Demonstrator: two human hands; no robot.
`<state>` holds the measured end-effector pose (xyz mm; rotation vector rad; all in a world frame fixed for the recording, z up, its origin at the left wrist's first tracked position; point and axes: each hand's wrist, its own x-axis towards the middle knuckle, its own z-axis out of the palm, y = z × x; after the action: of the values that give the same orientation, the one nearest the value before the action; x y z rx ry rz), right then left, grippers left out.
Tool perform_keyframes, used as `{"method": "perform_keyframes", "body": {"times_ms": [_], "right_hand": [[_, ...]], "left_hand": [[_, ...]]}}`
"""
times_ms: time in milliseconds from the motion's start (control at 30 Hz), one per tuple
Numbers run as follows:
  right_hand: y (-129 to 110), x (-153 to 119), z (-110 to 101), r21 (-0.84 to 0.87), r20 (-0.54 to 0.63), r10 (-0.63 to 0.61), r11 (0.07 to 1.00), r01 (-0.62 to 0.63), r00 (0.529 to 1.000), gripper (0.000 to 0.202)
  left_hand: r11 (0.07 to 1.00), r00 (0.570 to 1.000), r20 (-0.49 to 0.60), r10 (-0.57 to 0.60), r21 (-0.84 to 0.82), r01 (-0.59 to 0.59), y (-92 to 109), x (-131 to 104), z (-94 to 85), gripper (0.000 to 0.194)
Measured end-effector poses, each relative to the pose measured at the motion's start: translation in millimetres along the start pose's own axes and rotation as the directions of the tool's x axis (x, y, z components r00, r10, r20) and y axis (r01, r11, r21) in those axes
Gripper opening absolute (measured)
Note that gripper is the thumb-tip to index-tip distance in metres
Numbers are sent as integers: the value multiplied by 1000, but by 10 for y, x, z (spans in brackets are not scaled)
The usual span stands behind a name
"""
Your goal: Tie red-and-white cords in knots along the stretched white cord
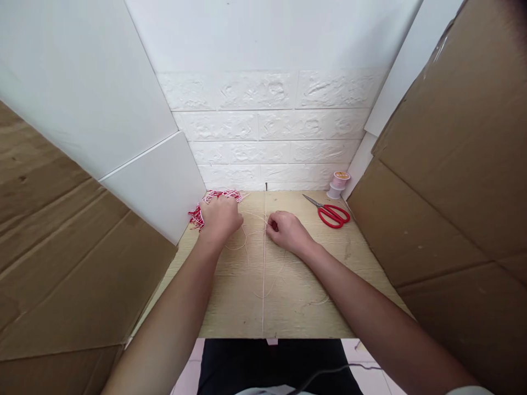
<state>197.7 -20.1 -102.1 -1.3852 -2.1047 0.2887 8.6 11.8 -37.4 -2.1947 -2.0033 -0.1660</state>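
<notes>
A pale cord [264, 274] runs straight down the middle of the wooden board, from a nail [266, 186] at the back to the front edge. My left hand [221, 218] is closed left of the cord, in front of a heap of red and white strings [196, 218]. My right hand [287, 229] pinches a thin pale thread just right of the cord. The thread [253, 214] stretches across between both hands, its end in the left fist hidden by the fingers. Loose loops of thread [248, 269] lie on the board below my hands.
Red-handled scissors [332, 214] lie at the right, blades partly apart. Behind them, spools of pink and white thread [338, 184] stand stacked in the corner. Cardboard panels [444, 192] hem in both sides, and a white brick-patterned wall [272, 126] closes off the back.
</notes>
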Motion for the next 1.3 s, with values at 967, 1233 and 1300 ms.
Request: {"method": "perform_keyframes", "body": {"times_ms": [967,1233,1300], "right_hand": [[-18,-2,-16,-21,34,7,1000,-7,999,14],[-39,-12,-30,17,31,20,1000,-20,999,12],[-32,-12,-24,13,25,9,1000,-10,1000,13]], "left_hand": [[887,976,-218,25,-445,-123,22,139,220,41],[598,848,-17,530,-701,-389,61,100,233,41],[616,860,-58,507,-674,-408,59,111,276,49]]}}
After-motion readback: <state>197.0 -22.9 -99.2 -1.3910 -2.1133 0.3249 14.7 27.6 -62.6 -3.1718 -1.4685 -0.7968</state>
